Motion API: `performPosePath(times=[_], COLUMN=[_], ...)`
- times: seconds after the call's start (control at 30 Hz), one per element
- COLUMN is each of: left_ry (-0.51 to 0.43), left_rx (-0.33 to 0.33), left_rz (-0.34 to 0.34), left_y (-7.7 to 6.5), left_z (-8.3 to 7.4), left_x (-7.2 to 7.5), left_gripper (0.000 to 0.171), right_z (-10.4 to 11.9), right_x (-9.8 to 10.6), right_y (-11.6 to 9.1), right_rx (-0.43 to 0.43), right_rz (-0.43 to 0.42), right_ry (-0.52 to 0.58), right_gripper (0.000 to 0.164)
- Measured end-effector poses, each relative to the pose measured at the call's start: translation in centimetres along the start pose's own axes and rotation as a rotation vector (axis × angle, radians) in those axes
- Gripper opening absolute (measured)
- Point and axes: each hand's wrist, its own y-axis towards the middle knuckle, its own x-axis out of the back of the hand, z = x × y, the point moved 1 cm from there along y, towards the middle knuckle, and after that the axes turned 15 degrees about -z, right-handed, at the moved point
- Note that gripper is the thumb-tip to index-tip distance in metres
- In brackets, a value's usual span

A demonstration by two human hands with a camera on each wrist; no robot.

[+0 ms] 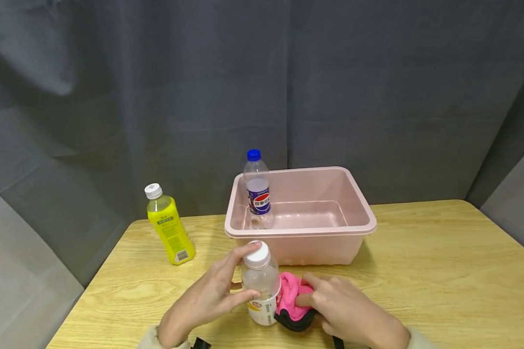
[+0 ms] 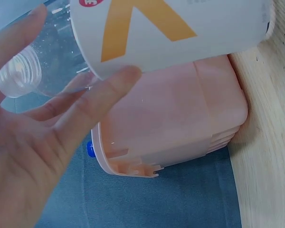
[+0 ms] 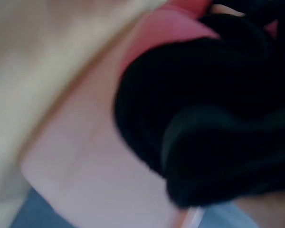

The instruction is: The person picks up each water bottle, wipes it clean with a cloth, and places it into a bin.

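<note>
A clear plastic bottle with a white cap and white label stands near the front of the table. My left hand holds it, one finger over the cap and the thumb against its side; in the left wrist view the thumb lies on the bottle's label. Bunched in my right hand is a pink and black cloth, which presses against the bottle's right side. The right wrist view shows the cloth's black side up close and blurred, hiding most of the fingers.
Behind the hands sits a pink plastic basin. A clear bottle with a blue cap stands inside at its left. On the table's left side is a yellow bottle with a white cap. Grey curtain hangs behind the wooden table.
</note>
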Motion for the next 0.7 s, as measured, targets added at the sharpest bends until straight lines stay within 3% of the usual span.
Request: performPosePath(times=[0.13, 0.33, 0.4, 0.5, 0.7], left_ry=[0.019, 0.046, 0.044, 0.040, 0.031], left_rx=[-0.015, -0.025, -0.019, -0.006, -0.006], left_rz=[-0.010, -0.015, -0.011, -0.008, -0.004], left_y=[0.1, 0.1, 0.1, 0.0, 0.0], left_z=[0.0, 0.0, -0.1, -0.1, 0.0], left_x=[-0.1, -0.1, -0.1, -0.1, -0.1], left_gripper=[0.076, 0.078, 0.077, 0.077, 0.077], right_z=[0.2, 0.0, -0.1, -0.1, 0.4], right_x=[-1.1, -0.9, -0.4, 0.5, 2.5], right_y=[-0.2, -0.3, -0.2, 0.1, 0.8], right_rx=[-0.041, -0.046, -0.018, 0.020, 0.001], right_rz=[0.120, 0.114, 0.062, -0.086, -0.392], right_ry=[-0.032, -0.015, -0.015, -0.015, 0.120], right_gripper=[0.038, 0.040, 0.042, 0.051, 0.065])
